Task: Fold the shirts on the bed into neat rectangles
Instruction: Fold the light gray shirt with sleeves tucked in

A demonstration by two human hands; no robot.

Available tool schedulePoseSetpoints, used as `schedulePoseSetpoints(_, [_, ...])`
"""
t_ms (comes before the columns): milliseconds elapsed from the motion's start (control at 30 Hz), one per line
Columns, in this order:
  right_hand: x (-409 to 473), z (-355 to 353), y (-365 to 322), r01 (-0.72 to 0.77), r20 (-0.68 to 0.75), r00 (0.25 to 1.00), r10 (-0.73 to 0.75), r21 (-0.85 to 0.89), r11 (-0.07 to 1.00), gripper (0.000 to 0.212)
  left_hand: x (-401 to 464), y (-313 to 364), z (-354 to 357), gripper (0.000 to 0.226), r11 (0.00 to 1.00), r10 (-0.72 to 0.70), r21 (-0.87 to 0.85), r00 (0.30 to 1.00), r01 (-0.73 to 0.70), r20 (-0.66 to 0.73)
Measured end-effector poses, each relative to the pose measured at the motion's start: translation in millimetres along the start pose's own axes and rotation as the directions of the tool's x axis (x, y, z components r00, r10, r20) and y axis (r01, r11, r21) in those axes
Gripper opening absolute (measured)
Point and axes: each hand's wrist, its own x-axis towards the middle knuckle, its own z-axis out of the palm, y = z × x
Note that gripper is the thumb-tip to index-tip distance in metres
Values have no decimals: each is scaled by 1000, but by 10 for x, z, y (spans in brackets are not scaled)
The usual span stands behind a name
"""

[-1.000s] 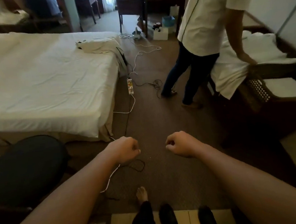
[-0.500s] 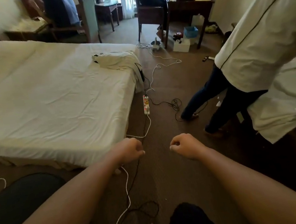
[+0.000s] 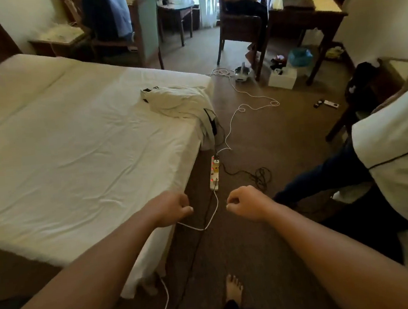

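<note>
A crumpled heap of white shirts (image 3: pixel 180 101) lies at the far right corner of the bed (image 3: pixel 72 147), with one piece hanging over the edge. Both my arms stretch forward over the brown carpet beside the bed's near corner. My left hand (image 3: pixel 170 208) is curled into a fist with nothing in it. My right hand (image 3: pixel 246 203) is likewise curled and holds nothing. Both hands are well short of the shirts.
A power strip (image 3: pixel 214 172) and loose white and black cables (image 3: pixel 234 119) run along the carpet beside the bed. A person in a white shirt (image 3: pixel 395 160) stands close on the right. Chairs (image 3: pixel 238 31), a desk (image 3: pixel 307 17) and a white box (image 3: pixel 282 78) lie further back.
I have moved forward: the bed and the shirt heap are nearer and larger, and the person on the right is closer. My fists stay curled, held out in front.
</note>
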Motion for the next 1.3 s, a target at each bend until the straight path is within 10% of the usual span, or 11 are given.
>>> schedulePoseSetpoints(733, [3649, -1939, -408, 121, 134, 988, -78, -345, 931, 15, 2801, -1008, -2159, 29, 963, -127, -242, 992, 117, -26])
schedulePoseSetpoints(1300, [6307, -2636, -1293, 207, 153, 975, -160, -379, 902, 25, 4615, -2291, -3668, 32, 971, -225, 72, 973, 228, -49])
